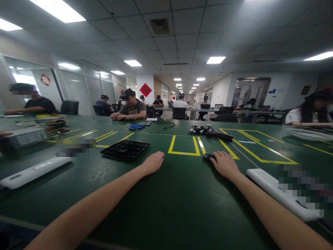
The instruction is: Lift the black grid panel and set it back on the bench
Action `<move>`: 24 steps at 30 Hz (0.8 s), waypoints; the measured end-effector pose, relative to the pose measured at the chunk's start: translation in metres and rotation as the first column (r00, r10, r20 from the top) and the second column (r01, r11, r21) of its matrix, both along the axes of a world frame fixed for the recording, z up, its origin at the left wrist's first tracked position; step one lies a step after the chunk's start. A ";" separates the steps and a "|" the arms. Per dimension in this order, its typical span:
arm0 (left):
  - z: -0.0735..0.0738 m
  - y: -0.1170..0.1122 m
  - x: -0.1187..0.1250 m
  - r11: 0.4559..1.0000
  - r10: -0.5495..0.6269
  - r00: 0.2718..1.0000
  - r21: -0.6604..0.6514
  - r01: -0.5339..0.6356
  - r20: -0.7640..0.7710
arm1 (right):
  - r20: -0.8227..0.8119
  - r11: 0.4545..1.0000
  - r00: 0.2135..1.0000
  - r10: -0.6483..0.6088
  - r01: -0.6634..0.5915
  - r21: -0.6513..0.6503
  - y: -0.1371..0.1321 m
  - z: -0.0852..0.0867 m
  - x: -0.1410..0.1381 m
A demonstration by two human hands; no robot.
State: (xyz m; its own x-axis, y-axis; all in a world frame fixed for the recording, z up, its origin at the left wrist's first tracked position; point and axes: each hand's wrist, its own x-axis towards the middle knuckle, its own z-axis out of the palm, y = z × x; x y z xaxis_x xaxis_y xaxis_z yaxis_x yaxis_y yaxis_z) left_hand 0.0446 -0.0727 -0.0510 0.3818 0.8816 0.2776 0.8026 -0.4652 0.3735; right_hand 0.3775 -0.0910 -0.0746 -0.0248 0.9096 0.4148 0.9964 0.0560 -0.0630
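Note:
My left hand (154, 161) rests on the green tabletop (182, 201) with its fingers curled in, and nothing shows in it. Just left of it lies a square black plastic tray (126, 149) with a ribbed, gridded face. My right hand (225, 164) grips a small black block-like object (208, 157); its exact kind is unclear. Beyond that hand sit a bundle of cables (200, 130) and a dark cylindrical thing (221, 135). Yellow tape (184, 153) outlines a box on the table between the hands.
White power strips lie on the left (36, 173) and right (282, 194). A grey metal box (26, 137) stands at the far left. Blue items (137, 127) and a thin cable (169, 124) lie farther back. Another person (132, 109) sits across the table, with others around.

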 end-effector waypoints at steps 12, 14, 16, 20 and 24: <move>0.041 0.034 -0.053 0.888 0.458 0.321 -0.445 -0.117 0.829 | -0.035 0.993 0.999 0.028 -0.031 -0.112 0.002 -0.005 0.003; 0.053 0.036 -0.074 0.874 0.484 0.270 -0.449 -0.183 0.832 | -0.040 0.994 0.999 0.028 -0.032 -0.109 0.002 -0.005 0.004; 0.061 0.037 -0.094 0.849 0.518 0.251 -0.457 -0.266 0.818 | -0.044 0.993 0.999 0.029 -0.034 -0.109 0.001 -0.004 0.004; 0.060 0.035 -0.128 0.764 0.615 0.301 -0.456 -0.456 0.729 | -0.056 0.993 0.998 0.027 -0.034 -0.116 -0.001 -0.002 0.002; 0.051 0.036 -0.153 0.670 0.728 0.453 -0.391 -0.631 0.515 | -0.041 0.992 0.999 0.009 -0.015 -0.129 -0.003 0.000 -0.002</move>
